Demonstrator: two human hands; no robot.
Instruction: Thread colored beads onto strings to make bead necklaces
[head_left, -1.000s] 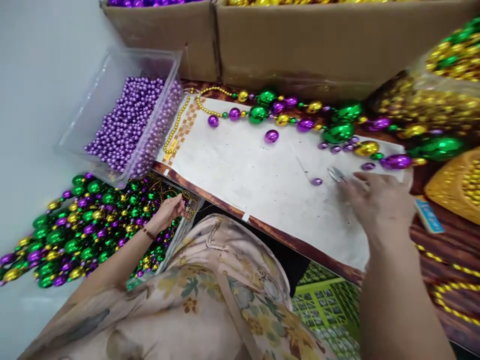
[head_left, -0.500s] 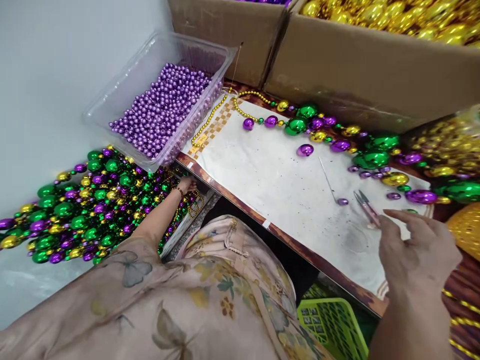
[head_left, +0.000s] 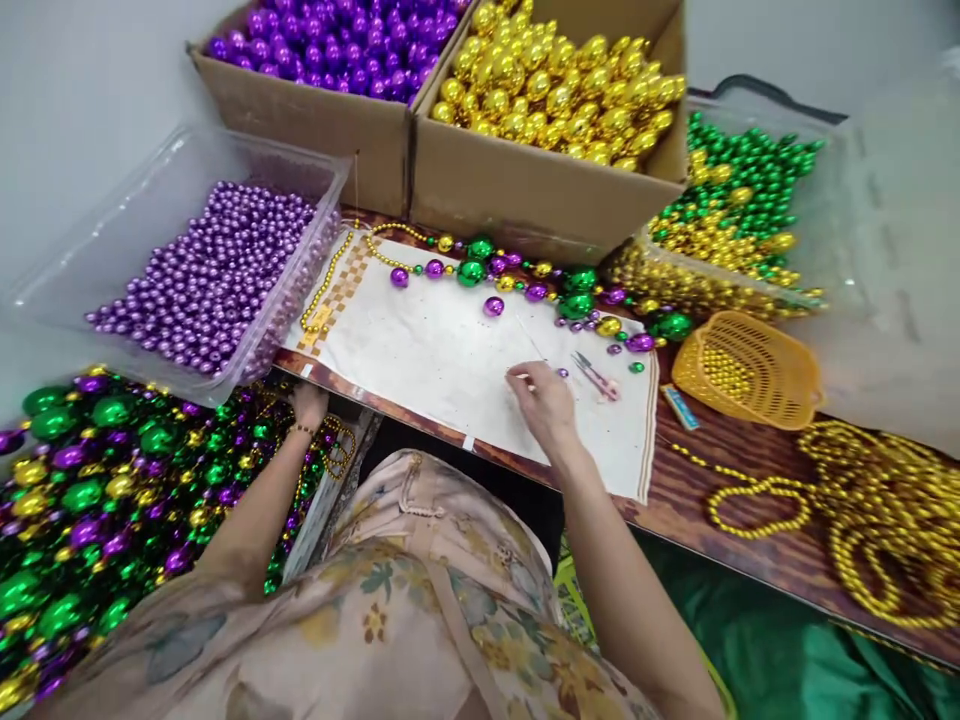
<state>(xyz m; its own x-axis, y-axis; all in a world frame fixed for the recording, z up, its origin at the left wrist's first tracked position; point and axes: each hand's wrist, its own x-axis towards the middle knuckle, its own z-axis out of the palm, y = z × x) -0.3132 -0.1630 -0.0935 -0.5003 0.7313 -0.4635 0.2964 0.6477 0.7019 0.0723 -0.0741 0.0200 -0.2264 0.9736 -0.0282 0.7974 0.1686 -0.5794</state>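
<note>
Two bare hands are at work around one white mat (head_left: 442, 350) on the wooden tabletop (head_left: 675, 482): the right hand (head_left: 546, 402) is over its near part, thumb and forefinger close together, though whether that grip pinches anything I cannot tell; the left hand (head_left: 309, 404) reaches down past its near left corner, beside the heap of beaded necklaces (head_left: 157, 436), fingers partly hidden, so its grip cannot be told either. On the mat lie one pair of pink-handled scissors (head_left: 596, 376), toward its right end, one thin needle (head_left: 531, 341) and, by the needle's near end, one small purple bead (head_left: 562, 372). One string of large beads (head_left: 471, 272) runs along its far edge. Two cardboard boxes stand behind it, a left box (head_left: 322, 120) of purple balls and a right box (head_left: 525, 195) of gold ones. Left of it, a clear tub (head_left: 82, 220) holds small purple beads; beyond its far right corner, a second tub (head_left: 836, 200) holds green and gold ones. Right of it, one orange basket (head_left: 787, 370) contains gold beads. Half a second ago the right hand was at the scissors' handles; now it is away to their left.
</note>
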